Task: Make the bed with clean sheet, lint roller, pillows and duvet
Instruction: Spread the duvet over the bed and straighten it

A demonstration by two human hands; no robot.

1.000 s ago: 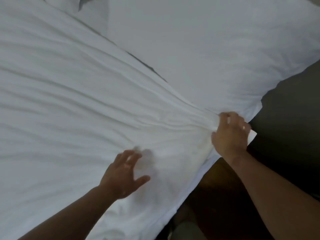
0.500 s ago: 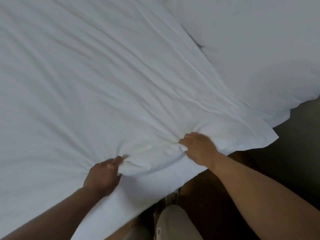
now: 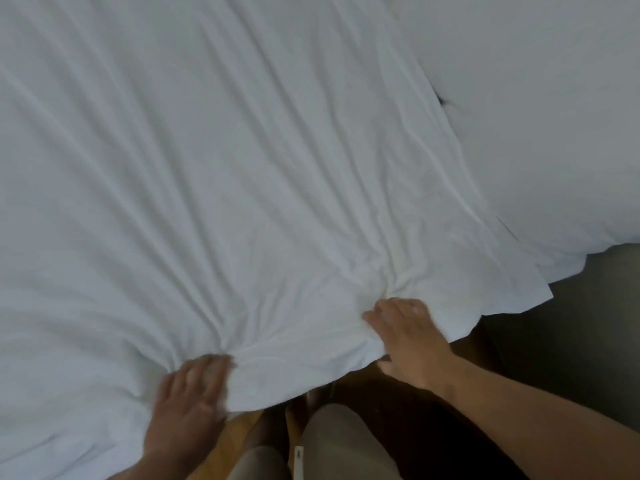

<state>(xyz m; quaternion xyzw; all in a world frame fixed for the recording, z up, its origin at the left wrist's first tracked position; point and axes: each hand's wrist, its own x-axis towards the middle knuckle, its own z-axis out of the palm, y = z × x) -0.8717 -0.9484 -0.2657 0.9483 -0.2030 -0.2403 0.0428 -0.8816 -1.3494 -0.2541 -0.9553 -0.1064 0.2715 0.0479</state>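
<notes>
A white duvet (image 3: 242,168) lies creased across the bed and fills most of the view. Its near edge hangs toward me, with a corner at the right. My left hand (image 3: 190,400), blurred, grips that edge at the lower left, where the folds bunch at its fingertips. My right hand (image 3: 408,341) pinches the same edge further right, fingers on top and thumb under the cloth. Creases fan out from both hands toward the far side. A white pillow (image 3: 536,116) lies at the upper right, partly over the duvet.
My legs in beige trousers (image 3: 332,445) stand close against the bedside. A strip of wooden floor (image 3: 242,424) shows beneath the duvet's edge. A dark surface (image 3: 571,341) lies to the right of the bed.
My right hand left the spot beside the pillow and took the edge further left. The left hand went from flat on the duvet to gripping it. Both hands have drawn the edge toward me.
</notes>
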